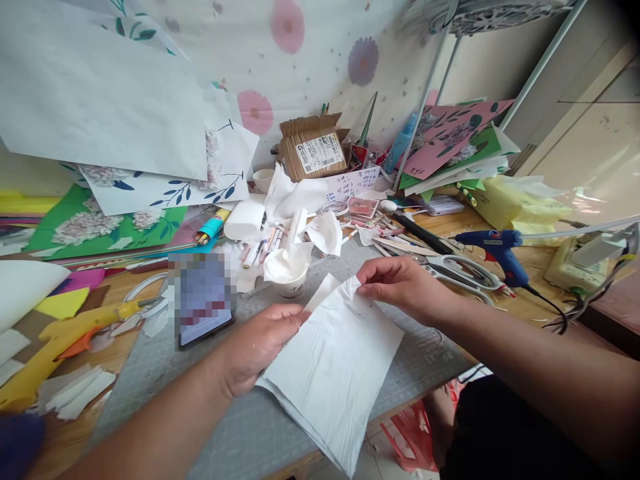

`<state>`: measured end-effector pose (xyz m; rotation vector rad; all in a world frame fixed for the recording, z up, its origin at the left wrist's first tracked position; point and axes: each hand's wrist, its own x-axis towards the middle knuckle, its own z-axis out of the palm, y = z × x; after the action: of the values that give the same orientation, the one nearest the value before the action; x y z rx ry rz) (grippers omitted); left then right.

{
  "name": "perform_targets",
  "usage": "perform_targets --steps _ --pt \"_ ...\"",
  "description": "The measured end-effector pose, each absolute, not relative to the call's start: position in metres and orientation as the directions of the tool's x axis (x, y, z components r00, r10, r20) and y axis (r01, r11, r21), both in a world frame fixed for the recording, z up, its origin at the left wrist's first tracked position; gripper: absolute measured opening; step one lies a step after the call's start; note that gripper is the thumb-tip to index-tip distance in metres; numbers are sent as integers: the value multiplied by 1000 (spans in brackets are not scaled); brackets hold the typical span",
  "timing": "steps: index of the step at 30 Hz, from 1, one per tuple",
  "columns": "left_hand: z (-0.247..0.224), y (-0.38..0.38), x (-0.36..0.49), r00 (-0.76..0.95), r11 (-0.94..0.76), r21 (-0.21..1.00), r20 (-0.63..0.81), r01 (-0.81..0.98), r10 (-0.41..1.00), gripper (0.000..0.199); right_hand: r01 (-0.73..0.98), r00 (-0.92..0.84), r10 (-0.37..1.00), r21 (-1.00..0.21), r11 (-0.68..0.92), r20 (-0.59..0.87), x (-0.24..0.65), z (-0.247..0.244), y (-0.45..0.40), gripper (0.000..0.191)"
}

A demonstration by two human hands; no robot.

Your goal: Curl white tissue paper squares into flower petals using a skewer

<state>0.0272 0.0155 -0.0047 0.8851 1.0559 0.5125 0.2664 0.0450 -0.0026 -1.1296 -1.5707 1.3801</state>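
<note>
Holding thin white paper sheets (340, 363) between them, the two hands work from opposite sides of the layered stack. The left hand (265, 343) clamps its left edge, apparently to steady the layers; the right hand (387, 283) pinches the top corner, a grip that would suit separating or lifting a single layer. The stack lies tilted below and between the hands — its lowest corner reaching past the near edge of the tabletop (113, 287) — perhaps so that the upper corner stays within easy reach of both. A grey cutting mat (200, 413) beneath presumably protects the wood. Just beyond the hands stands a paper cup (290, 287) with white paper in its mouth; a phone (206, 300) lies beyond the left hand, and scissors (463, 273) rest beyond the right forearm. Pose: the left forearm rises from the lower left, thumb uppermost, fingers mostly hidden; the right forearm enters from the right — wrist slightly bent, thumb and forefinger meeting at the corner.
</note>
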Motion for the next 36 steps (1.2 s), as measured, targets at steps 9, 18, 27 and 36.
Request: perform_targets --steps 9,18,27,36 --pt "-4 13 26 453 568 823 -505 -4 735 32 56 -300 948 -994 -93 -105 245 -5 48 16" --pt "-3 13 27 475 503 864 -436 -16 764 34 84 -229 957 -983 -163 -178 236 -2 47 14" --pt "-3 11 29 410 244 907 -379 344 829 39 124 -213 964 -983 -133 -157 233 -3 43 15" --pt "-1 10 29 367 304 929 -364 212 856 34 190 -488 833 -963 -189 -260 253 -1 51 32"
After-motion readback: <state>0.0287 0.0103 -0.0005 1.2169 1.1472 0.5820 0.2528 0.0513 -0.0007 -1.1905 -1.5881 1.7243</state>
